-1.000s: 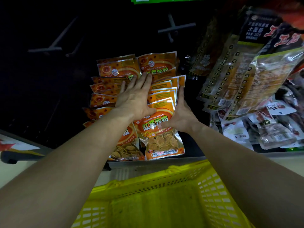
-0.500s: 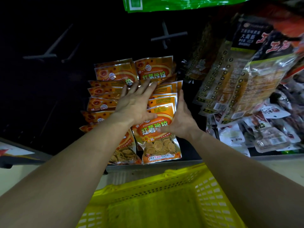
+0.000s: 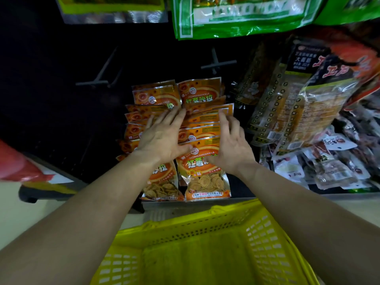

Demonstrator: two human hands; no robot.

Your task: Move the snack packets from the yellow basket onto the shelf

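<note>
Snack packets (image 3: 205, 182) now lie under both hands (image 3: 162, 138) (image 3: 231, 147), right shifted atop.

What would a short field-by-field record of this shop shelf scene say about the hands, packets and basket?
left hand: flat, fingers straight, resting on the left row of orange snack packets
right hand: flat, fingers resting on the right row
layout: two overlapping rows lying on the shelf
yellow basket: below the shelf edge; no packets show in the part in view
neighbours: dark packets to the right, green bags above
</note>
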